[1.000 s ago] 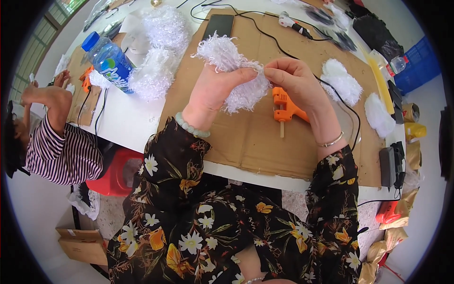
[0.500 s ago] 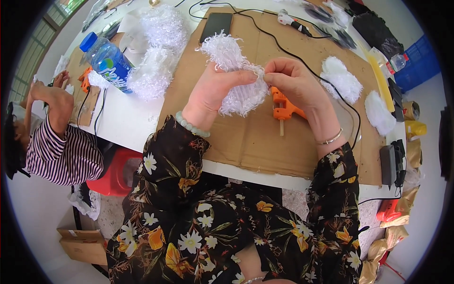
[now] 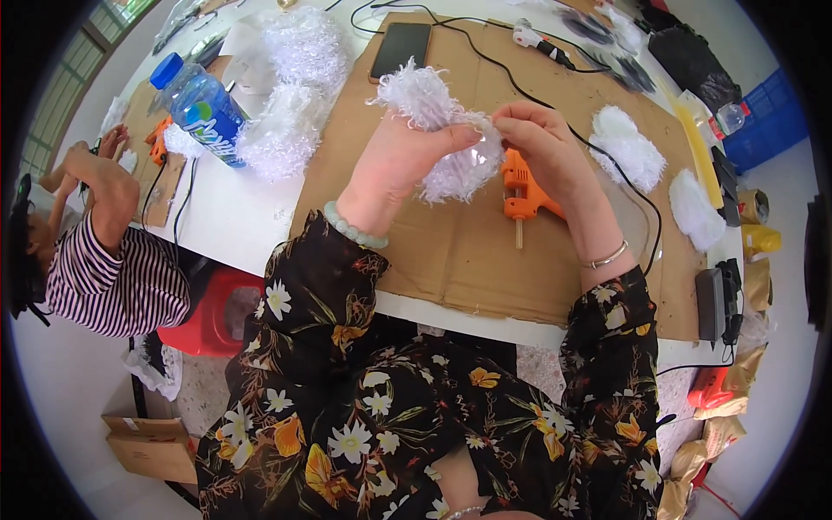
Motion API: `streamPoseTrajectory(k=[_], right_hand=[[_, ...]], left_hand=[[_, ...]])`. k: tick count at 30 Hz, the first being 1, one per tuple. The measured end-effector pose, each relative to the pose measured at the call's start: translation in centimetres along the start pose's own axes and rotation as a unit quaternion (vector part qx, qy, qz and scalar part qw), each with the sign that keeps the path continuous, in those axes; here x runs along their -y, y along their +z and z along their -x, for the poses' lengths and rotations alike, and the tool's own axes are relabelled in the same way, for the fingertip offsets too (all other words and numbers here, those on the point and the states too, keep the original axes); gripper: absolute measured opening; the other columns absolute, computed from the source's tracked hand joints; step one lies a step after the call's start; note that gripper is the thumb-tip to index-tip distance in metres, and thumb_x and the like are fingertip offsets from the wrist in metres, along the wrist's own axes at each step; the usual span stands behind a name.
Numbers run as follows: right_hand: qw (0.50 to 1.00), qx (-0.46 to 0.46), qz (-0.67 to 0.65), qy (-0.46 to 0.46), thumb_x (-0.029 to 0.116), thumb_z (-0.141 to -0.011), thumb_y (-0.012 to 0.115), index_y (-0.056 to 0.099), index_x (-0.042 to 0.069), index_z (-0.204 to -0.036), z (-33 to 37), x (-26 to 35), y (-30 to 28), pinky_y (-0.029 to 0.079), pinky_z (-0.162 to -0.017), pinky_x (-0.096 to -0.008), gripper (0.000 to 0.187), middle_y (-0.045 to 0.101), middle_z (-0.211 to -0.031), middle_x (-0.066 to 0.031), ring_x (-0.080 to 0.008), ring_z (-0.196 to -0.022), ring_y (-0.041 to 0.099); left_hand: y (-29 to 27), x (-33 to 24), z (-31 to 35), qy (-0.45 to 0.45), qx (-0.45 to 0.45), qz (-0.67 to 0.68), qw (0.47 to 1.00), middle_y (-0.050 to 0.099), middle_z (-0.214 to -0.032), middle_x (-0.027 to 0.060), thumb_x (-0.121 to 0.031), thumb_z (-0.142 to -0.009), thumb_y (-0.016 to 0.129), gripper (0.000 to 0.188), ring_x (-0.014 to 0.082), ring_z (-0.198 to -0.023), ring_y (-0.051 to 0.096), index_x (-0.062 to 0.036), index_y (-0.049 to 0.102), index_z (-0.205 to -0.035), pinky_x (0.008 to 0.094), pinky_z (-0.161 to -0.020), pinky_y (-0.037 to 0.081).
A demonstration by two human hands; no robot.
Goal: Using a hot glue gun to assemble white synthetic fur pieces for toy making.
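My left hand [image 3: 394, 165] is closed around a shaggy white tinsel-like fluffy piece [image 3: 464, 178], its thumb pressed across the front. Tufts of the piece stick up above the fingers, and a small shiny patch shows near the thumb tip. At the right edge of the piece, my right hand [image 3: 550, 156] has thumb and fingertips pinched together; whatever is between them is too small to make out. Partly covered by that hand, an orange hot glue gun [image 3: 523, 199] rests on the cardboard sheet [image 3: 425, 260], a clear glue stick poking out toward me.
A phone [image 3: 400, 50] lies at the cardboard's far edge. White fluffy pieces [image 3: 628, 152] sit to the right, more [image 3: 299, 48] to the left beside a blue-capped bottle [image 3: 201, 108]. A black cable [image 3: 494, 65] crosses the board toward a white-and-black tool [image 3: 542, 45]. A co-worker [image 3: 113, 269] sits at left.
The fluffy piece has turned in my left hand, so its ribbed face is less visible and a shiny patch shows. Both hands have shifted slightly right.
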State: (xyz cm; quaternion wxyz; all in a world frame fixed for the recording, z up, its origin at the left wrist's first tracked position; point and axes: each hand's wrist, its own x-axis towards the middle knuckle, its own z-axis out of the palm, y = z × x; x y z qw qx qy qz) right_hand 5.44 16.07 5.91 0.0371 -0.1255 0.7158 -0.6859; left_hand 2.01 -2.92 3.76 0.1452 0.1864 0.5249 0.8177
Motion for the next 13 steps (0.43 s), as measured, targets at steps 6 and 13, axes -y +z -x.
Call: streamPoseTrajectory(k=[6,13], right_hand=[[0.994,-0.019,0.106,0.028,0.020,-0.086,0.062,0.060,0.003,-0.089,0.2,0.9,0.7,0.040,-0.065,-0.0205,0.018,0.055,-0.079,0.0032,-0.0054,-0.073,0.049],[0.975,0.104,-0.194,0.017,0.026,-0.089,0.064,0.059,0.005,-0.095,0.4,-0.1,0.7,0.041,-0.065,-0.0196,0.023,0.059,-0.082,0.0033,-0.0043,-0.076,0.053]], left_hand=[[0.4,-0.9,0.1,0.013,0.024,-0.113,0.993,0.065,-0.090,0.0043,-0.002,-0.074,0.076,0.033,0.0132,-0.082,0.063,-0.0021,0.058,-0.101,0.0285,-0.071,0.052],[-0.5,0.3,0.2,0.012,0.071,0.048,0.996,0.064,-0.093,0.0060,-0.002,-0.073,0.078,0.043,0.0146,-0.086,0.063,-0.0022,0.054,-0.108,0.0286,-0.073,0.053]])
